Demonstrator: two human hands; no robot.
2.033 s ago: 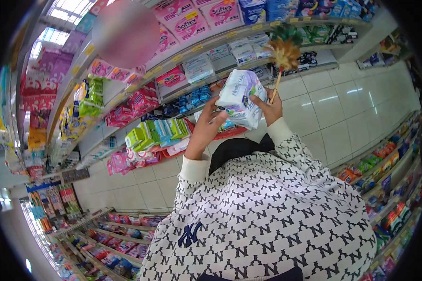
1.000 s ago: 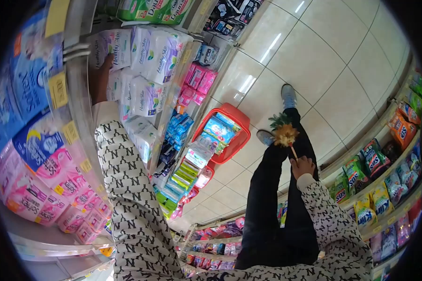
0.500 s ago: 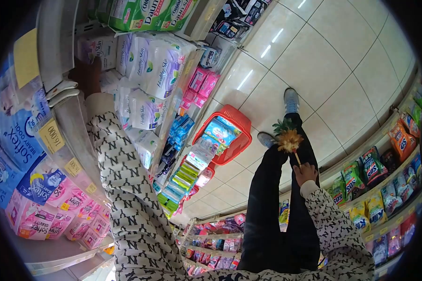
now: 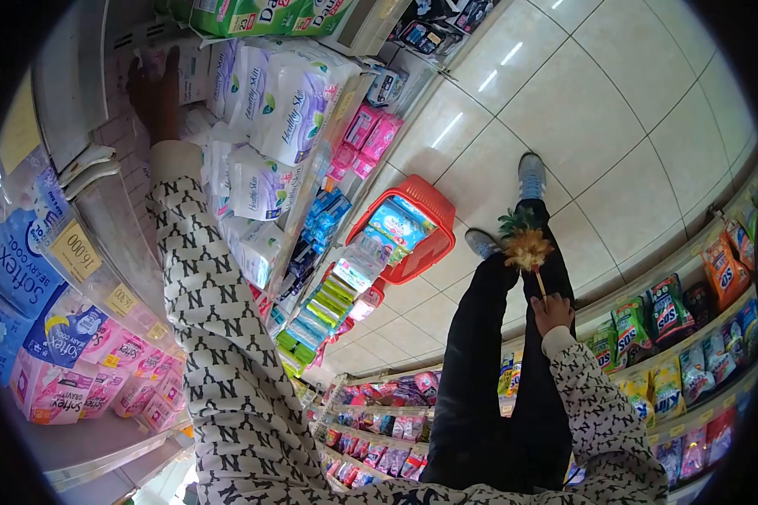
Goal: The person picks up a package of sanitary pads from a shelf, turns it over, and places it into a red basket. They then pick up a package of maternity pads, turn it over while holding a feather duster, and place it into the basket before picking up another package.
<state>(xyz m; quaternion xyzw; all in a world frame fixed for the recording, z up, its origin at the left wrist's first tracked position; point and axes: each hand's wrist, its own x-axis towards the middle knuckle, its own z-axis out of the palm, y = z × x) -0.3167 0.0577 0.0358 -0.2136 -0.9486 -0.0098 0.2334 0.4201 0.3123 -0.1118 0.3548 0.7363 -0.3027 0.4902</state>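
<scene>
Head: duster (image 4: 531, 255) along leg (image 4: 541, 387), feathers (image 4: 525, 239) foremost

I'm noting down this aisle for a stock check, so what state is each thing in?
Left hand: inside the shelf, fingers spread at a pale pack; grip unclear
Right hand: closed around the feather duster
feather duster: held by its handle, feathers away from the hand
Healthy Skin packs: stacked, apparently unopened
red basket: open-topped, packs inside
price tag: in place, reading 16.000

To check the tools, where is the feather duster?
Head view, right of centre: the feather duster is in the right hand, near the red basket.
</scene>
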